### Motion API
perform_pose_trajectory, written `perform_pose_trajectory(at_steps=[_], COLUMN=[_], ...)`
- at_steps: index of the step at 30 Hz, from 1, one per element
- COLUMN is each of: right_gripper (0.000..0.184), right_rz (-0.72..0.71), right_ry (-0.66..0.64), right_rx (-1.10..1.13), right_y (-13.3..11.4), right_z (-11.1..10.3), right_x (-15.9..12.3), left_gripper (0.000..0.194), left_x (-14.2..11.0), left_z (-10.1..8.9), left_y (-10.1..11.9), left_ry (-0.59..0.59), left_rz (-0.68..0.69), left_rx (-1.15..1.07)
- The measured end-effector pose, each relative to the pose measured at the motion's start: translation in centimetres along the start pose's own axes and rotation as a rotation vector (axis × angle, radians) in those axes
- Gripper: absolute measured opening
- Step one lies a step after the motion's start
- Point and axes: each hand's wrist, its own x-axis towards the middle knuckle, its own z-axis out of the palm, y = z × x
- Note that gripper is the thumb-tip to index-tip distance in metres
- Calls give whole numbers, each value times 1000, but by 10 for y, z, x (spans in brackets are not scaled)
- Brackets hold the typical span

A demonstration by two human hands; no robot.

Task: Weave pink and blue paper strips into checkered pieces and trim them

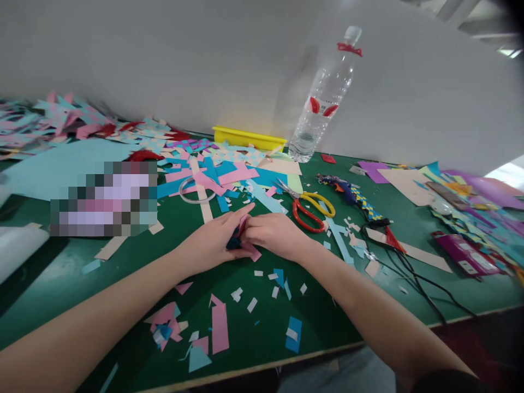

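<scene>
Hands: forearms reach in from both sides, left hand (216, 238) and right hand (273, 233) meeting over the green table (262, 305) | Containers: clear bottle (320, 103), capped, fill unclear; yellow tray (249, 138), inside hidden | Grip: left fingers curl around pink-and-blue paper (255, 254), right fingers pinch it | Paper: between both hands, partly covered, pink end protruding below

A craft work area, this was! Scissors (300, 196) lay right of centre, paper scraps (220, 327) littered the green table (262, 341) through the lower frame, and paper strips (67, 117) were heaped, wow, at upper left!
</scene>
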Motion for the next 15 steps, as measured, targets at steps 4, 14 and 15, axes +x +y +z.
perform_pose_trajectory(at_steps=[4, 14, 15], right_gripper=[12, 13, 13], right_rz=[22, 2, 6], right_ry=[-41, -65, -54], right_rx=[5, -6, 3], right_y=[-2, -4, -4], right_z=[-7, -9, -9], right_x=[5, 9, 8], left_gripper=[91, 96, 96], left_x=[1, 4, 4], left_z=[3, 5, 4], left_y=[-1, -3, -3], left_ry=[18, 19, 13], left_rz=[4, -13, -16], left_rx=[-11, -104, -110])
